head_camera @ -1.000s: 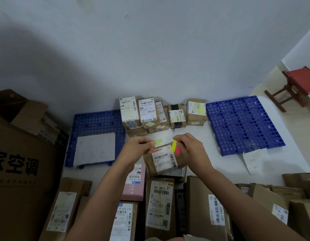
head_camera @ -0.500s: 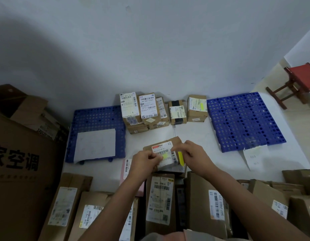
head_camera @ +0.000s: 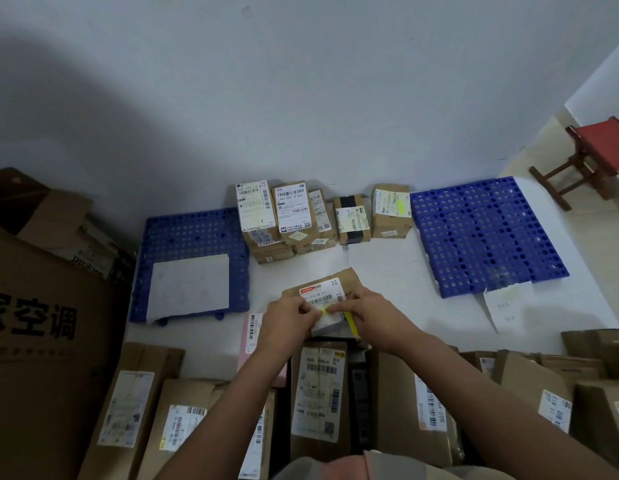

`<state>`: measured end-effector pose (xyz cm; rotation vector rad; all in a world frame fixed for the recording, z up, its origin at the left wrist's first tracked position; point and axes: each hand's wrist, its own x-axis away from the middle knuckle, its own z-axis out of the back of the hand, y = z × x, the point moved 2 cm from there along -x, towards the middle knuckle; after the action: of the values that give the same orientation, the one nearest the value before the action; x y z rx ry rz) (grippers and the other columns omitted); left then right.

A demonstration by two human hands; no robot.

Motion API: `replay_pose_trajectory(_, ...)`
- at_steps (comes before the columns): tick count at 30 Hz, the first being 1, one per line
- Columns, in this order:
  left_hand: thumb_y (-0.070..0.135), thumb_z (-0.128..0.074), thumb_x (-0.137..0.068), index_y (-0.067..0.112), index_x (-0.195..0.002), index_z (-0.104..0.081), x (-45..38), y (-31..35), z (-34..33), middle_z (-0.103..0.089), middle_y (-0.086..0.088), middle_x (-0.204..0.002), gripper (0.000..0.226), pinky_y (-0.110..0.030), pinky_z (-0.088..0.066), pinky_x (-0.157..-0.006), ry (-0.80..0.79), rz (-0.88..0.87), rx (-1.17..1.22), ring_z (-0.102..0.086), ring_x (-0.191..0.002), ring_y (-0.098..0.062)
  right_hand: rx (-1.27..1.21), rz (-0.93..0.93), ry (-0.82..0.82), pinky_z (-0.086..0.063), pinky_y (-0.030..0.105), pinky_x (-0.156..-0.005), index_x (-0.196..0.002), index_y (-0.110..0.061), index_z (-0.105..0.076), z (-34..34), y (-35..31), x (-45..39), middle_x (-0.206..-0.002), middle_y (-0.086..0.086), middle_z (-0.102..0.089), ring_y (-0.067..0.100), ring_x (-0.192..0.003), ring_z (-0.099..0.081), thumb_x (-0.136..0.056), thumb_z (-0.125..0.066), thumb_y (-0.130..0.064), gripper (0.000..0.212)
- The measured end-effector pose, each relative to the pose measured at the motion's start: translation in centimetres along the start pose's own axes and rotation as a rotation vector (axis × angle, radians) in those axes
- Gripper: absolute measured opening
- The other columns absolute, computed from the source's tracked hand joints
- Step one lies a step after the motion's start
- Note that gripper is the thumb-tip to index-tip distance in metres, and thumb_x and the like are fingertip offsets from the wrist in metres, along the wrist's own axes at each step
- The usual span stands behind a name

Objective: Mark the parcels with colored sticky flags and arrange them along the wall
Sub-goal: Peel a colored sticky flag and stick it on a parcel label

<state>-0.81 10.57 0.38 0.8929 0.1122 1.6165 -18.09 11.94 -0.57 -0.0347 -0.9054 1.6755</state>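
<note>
Yellow flag (head_camera: pixel 322 311) is being pressed onto the parcel (head_camera: pixel 322 292) at centre frame, pinched by left hand (head_camera: pixel 290 323) and right hand (head_camera: pixel 377 315); placement by the wall (head_camera: pixel 301 98) is judged next.

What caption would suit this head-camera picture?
Both hands press a yellow flag onto a small parcel.

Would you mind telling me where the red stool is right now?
In the head view, the red stool stands at the far right on the floor by the wall, just beyond the right-hand blue pallet.
</note>
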Motion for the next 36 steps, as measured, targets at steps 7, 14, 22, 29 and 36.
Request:
replay_pose_trajectory(7, 0.028, -0.059, -0.093, 0.020, -0.092, -0.050, -0.6, -1.3, 1.4, -0.060, 0.002, -0.102, 0.012, -0.032, -0.056, -0.070, 0.062, -0.017, -0.218, -0.061, -0.082, -0.013, -0.010, 0.001, -0.004, -0.039, 0.026, -0.105, -0.129, -0.027, -0.064, 0.1, 0.1, -0.1, -0.138, 0.005, -0.049, 0.024, -0.123, -0.051, -0.101, -0.046, -0.014, 0.036)
replay_pose_trajectory(14, 0.051, -0.051, -0.097, 0.026, -0.143, -0.036, -1.5, -4.6, 1.9, -0.036, -0.008, -0.146, 0.055, -0.039, -0.046, -0.100, -0.002, 0.177, 0.289, -0.048, -0.126, -0.024, -0.590, -0.235, 0.421, -0.043, 0.014, -0.061, -0.100, -0.017, -0.067, 1.4, 1.3, 0.6, -0.090, -0.001, -0.064, 0.006, -0.078, -0.057, -0.100, -0.046, -0.011, 0.023)
replay_pose_trajectory(22, 0.036, -0.055, -0.099, 0.031, -0.134, -0.047, -0.8, -3.7, 1.2, -0.069, -0.005, -0.119, 0.036, -0.039, -0.055, -0.096, -0.278, 0.137, 0.669, -0.069, -0.105, -0.018, -0.879, -0.473, 0.318, -0.057, 0.042, -0.085, -0.098, -0.019, -0.068, 0.5, 3.5, -0.1, -0.101, 0.006, -0.067, 0.022, -0.091, -0.062, -0.099, -0.053, -0.022, 0.015)
replay_pose_trajectory(29, 0.020, -0.063, -0.094, 0.017, -0.126, -0.049, -2.2, -2.8, 3.1, -0.069, -0.014, -0.119, 0.035, -0.039, -0.055, -0.094, -0.171, 0.197, 1.040, -0.069, -0.103, -0.029, -1.312, -0.518, 0.536, -0.044, 0.025, -0.062, -0.092, -0.007, -0.066, 2.8, 4.3, 0.2, -0.075, 0.007, -0.051, 0.014, -0.067, -0.048, -0.100, -0.054, -0.025, 0.024)
replay_pose_trajectory(36, 0.010, -0.068, -0.090, 0.019, -0.128, -0.039, -5.1, 4.0, 0.5, -0.060, -0.014, -0.124, 0.048, -0.036, -0.057, -0.092, -0.206, 0.179, 1.274, -0.063, -0.114, -0.029, -1.233, -0.422, 0.301, -0.035, 0.019, -0.048, -0.107, -0.019, -0.062, 4.0, 4.0, -1.8, -0.111, 0.001, -0.068, 0.006, -0.049, -0.039, -0.094, -0.058, -0.046, 0.030)
